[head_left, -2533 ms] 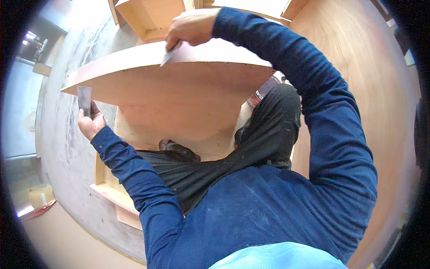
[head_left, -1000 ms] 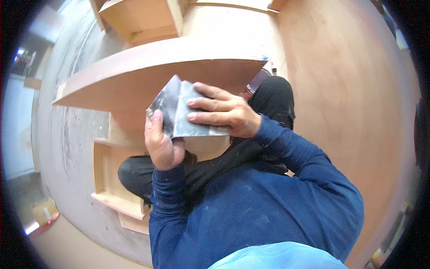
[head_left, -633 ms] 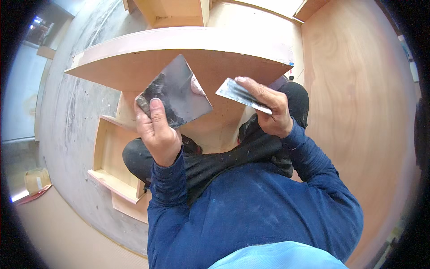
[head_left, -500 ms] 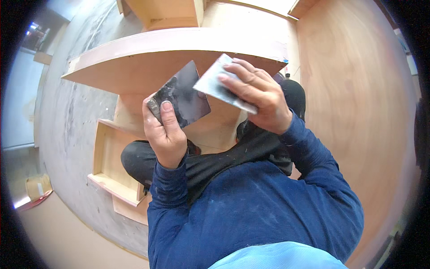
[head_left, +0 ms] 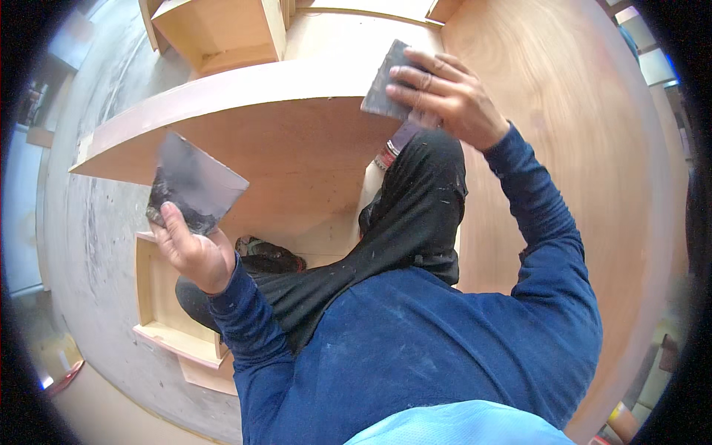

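The work in hand looks like a pause between strokes of filling or smoothing, with both blades off to either side of the lap. The left hand is closed on a broad metal scraper blade, its thumb pressed on the upper face near the lower-left corner; the other fingers are mostly hidden beneath. Dark smears cover that gripped end, while the far end is greyer and cleaner. Whether fresh filler lies on it is not clear.

The right hand holds a second, smaller scraper, fingers stretched across its face and the thumb largely hidden and blurred. This blade hangs in front of the right end of a long wooden board and covers that end from view; contact with it cannot be told. The board's pale upper edge strip runs leftward to a pointed left corner, and the broad blade overlaps the lower edge in view near there.

A next stroke would seem to call for turning the smaller scraper so that its straight edge meets the strip at a low, even angle, with the broad blade kept level as a palette. Pressing a corner in first could score the wood.
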### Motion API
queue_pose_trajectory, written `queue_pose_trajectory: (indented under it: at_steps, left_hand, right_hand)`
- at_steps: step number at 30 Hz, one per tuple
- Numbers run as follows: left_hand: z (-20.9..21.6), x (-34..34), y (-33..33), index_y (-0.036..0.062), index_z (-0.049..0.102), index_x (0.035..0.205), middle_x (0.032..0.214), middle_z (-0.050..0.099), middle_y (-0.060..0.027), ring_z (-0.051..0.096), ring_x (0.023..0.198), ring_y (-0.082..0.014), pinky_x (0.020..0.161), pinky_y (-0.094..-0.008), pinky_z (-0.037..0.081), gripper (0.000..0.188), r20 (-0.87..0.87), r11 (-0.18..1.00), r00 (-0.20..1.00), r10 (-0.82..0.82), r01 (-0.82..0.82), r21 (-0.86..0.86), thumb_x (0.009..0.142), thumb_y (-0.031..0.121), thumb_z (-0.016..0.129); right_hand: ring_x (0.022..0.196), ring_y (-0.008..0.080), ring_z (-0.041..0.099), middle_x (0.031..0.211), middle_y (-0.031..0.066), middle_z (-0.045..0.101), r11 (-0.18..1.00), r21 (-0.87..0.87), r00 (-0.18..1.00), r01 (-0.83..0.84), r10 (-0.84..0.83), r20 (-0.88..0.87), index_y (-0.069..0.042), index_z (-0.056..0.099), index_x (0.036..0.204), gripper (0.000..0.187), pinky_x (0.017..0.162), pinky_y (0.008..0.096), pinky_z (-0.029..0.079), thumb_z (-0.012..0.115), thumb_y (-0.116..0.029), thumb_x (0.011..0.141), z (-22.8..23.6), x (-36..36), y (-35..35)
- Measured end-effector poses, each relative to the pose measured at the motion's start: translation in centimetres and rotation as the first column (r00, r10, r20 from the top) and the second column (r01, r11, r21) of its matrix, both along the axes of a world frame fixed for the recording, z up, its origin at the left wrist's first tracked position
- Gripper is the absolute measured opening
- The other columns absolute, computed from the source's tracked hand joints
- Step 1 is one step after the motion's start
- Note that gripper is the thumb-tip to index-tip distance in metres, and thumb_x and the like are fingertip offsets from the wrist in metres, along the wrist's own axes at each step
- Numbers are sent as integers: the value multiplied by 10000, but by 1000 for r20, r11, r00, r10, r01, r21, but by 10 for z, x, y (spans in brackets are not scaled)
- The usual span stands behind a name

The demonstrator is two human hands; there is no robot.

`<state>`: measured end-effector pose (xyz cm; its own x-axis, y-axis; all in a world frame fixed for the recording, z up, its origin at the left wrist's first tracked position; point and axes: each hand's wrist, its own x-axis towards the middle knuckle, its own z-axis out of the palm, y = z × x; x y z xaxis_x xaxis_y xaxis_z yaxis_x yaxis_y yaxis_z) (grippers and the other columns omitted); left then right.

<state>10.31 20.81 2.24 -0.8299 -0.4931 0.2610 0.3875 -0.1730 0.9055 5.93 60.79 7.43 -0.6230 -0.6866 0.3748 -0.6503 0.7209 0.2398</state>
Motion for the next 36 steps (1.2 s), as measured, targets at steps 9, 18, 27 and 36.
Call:
queue_pose_trajectory:
  at_steps: [9,18,27,36]
  left_hand:
    - [-12,-6,-7,-4,553,1256,1222,614,-135,615,1092,-248,928,-376,518,324,50,956,988,-148,130,263,999,191,531]
    - [-44,-12,-42,4,525,1283,1217,611,-117,622,1076,-246,890,-369,538,366,133,954,978,-160,119,275,994,228,546]
    - [-54,-28,-38,45,521,1283,1203,604,-100,625,1059,-248,832,-418,561,332,248,934,946,-208,117,338,1005,226,514]
    - [-74,-31,-45,58,498,1319,1223,597,-92,623,1068,-244,813,-417,570,349,358,979,932,-48,-27,201,1007,213,514]
  right_hand:
    - [1342,242,496,1345,-7,619,995,34,984,-91,85,159,-270,662,1259,557,1128,440,409,801,-186,727,-16,-11,38]
    - [1210,346,574,1168,124,685,968,-51,890,-247,247,384,-88,725,1141,392,1013,433,477,728,-21,755,55,-69,9]
    - [1069,323,599,1117,142,688,943,-111,813,-314,327,481,-29,703,1153,406,943,383,487,614,99,778,12,-139,-55]
    - [1062,329,597,1024,122,684,949,-72,744,-306,286,604,-14,708,1032,326,941,415,485,658,80,724,35,-95,9]
